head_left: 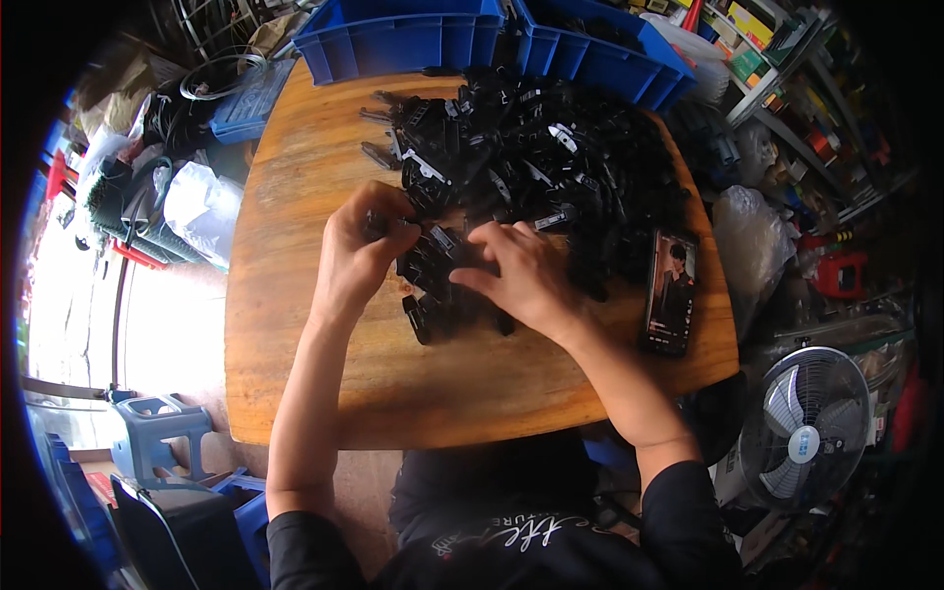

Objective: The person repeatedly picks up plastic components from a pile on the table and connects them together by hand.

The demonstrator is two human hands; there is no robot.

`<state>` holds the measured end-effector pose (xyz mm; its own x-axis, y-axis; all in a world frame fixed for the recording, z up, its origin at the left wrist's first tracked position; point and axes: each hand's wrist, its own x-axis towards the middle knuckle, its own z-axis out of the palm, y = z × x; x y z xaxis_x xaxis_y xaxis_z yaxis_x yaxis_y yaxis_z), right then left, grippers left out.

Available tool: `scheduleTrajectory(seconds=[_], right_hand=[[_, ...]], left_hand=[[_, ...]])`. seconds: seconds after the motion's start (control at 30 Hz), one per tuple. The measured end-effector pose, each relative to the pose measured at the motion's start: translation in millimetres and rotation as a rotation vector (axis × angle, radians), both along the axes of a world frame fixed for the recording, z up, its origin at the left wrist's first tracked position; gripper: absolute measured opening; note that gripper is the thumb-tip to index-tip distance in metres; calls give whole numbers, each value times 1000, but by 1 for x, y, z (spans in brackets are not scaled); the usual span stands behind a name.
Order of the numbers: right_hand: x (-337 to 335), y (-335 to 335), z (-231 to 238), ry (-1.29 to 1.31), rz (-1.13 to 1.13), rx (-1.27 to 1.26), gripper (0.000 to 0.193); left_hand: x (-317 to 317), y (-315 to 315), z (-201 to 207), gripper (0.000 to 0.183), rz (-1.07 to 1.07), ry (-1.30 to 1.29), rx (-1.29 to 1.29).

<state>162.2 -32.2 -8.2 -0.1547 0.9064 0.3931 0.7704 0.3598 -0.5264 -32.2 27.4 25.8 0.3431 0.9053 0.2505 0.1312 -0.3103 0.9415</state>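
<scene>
A big heap of small black parts (619,187), some with silvery metal pieces, covers the back and right of the wooden table (305,187); their exact kind is unclear. My left hand (359,256) is closed round a small black part (375,224), its fingers and thumb pinched together at the heap's left side. Just right of it my right hand (526,275) has thumb and fingers apart, low over the near parts, slightly blurred. Between the hands lies a smaller cluster of black parts (425,267). One loose black part (417,321) lies at its near edge.
Two blue bins (398,44) (600,64) stand at the table's far edge, the right one with black contents. A phone (671,293) with a lit screen lies at the right edge. Beyond are a fan (804,433), a stool (162,428) and loaded shelves (787,88).
</scene>
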Motion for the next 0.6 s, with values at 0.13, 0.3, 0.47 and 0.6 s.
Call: scheduleTrajectory(seconds=[0.13,0.3,0.47,0.6], right_hand=[[-3,9,-10,-62,-8,102,28],[23,5,2,43,-110,209,23],[20,-1,5,-162,8,175,19],[23,3,-2,-185,-22,179,16]], left_hand=[[9,-8,-6,11,-81,59,-170],[19,-14,-5,22,4,199,284],[19,-13,-11,26,-16,262,254],[20,-15,-13,28,-45,246,149]])
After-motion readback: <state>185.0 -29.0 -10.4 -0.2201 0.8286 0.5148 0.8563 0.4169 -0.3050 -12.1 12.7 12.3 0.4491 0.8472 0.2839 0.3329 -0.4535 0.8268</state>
